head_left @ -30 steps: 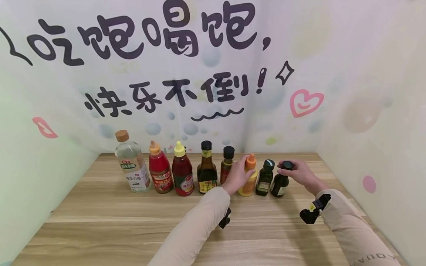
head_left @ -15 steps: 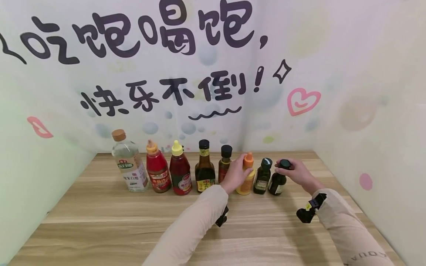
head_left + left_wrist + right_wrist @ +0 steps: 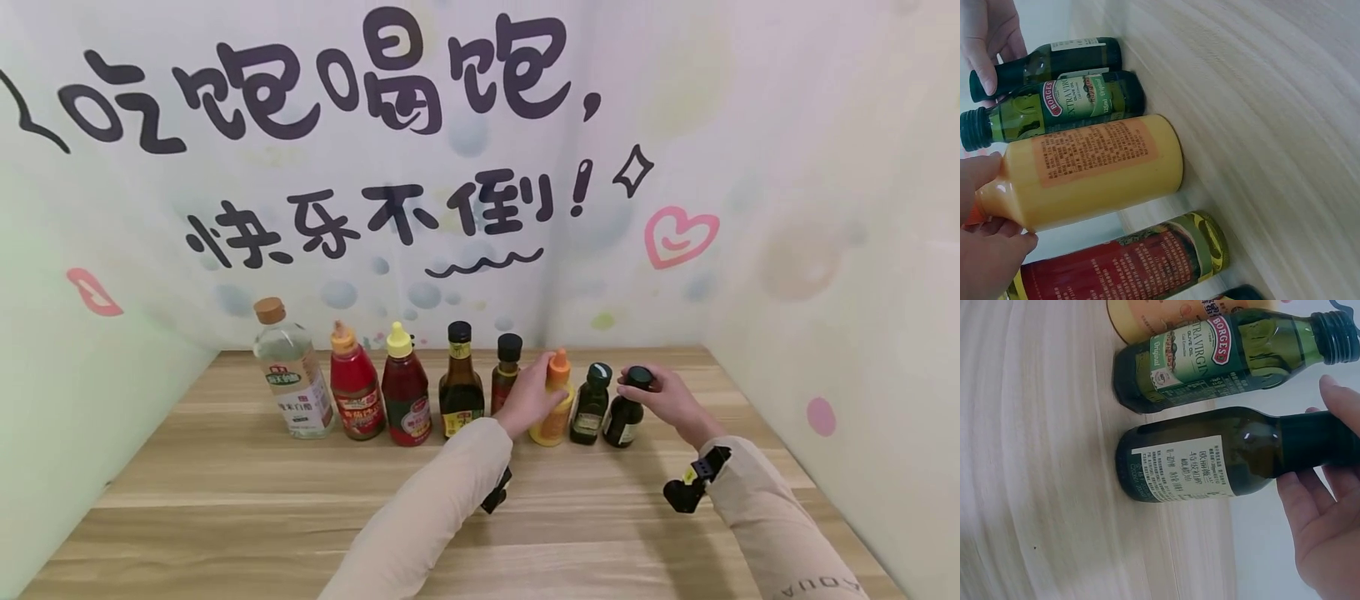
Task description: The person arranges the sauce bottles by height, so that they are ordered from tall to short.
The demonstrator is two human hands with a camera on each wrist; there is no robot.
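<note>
My left hand (image 3: 527, 400) grips the upper part of a yellow squeeze bottle (image 3: 551, 427) with an orange nozzle cap. In the left wrist view, its fingers and thumb curl round the neck of that yellow bottle (image 3: 1094, 172). My right hand (image 3: 671, 398) holds a small dark glass bottle (image 3: 621, 423) by its dark cap and neck. The right wrist view shows this dark bottle's pale label (image 3: 1185, 470). Between the two held bottles stands a green olive oil bottle (image 3: 588, 417), with no hand on it. All three are upright on the wooden table (image 3: 300, 525).
Leftward the row continues with a red-labelled bottle (image 3: 504, 385), a brown sauce bottle (image 3: 461, 392), a dark red squeeze bottle (image 3: 406, 400), a red ketchup bottle (image 3: 356, 396) and a clear vinegar bottle (image 3: 294, 387). A printed cloth (image 3: 585, 275) hangs behind.
The head view shifts slightly. Both hands keep their hold on the same bottles, and the row of bottles shows no clear movement.
</note>
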